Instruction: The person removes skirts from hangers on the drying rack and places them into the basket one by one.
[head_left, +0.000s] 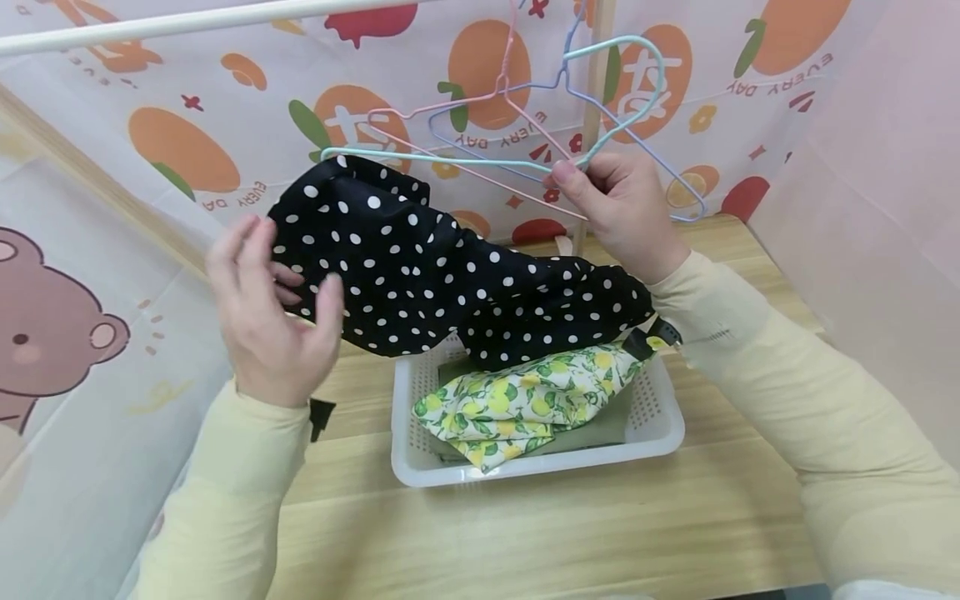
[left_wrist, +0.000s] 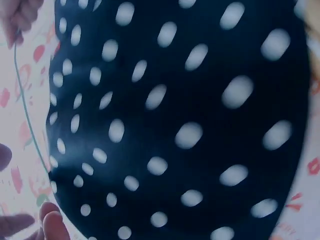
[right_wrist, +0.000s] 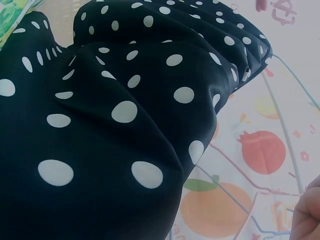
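In the head view my right hand pinches a mint-green clothes hanger near the base of its hook. From the hanger's left end droops a black garment with white polka dots, its other end sagging toward my right wrist. Beside the garment's left edge is my left hand, fingers spread and thumb apart, gripping nothing. The polka-dot garment fills most of the left wrist view, the left fingertips at its lower left. Only part of the right hand shows in the right wrist view.
Below the garment, a white plastic basket on the wooden table holds lemon-print cloth and olive-green fabric. Pink and blue hangers hang behind. A white rail crosses the upper left, before a fruit-print curtain.
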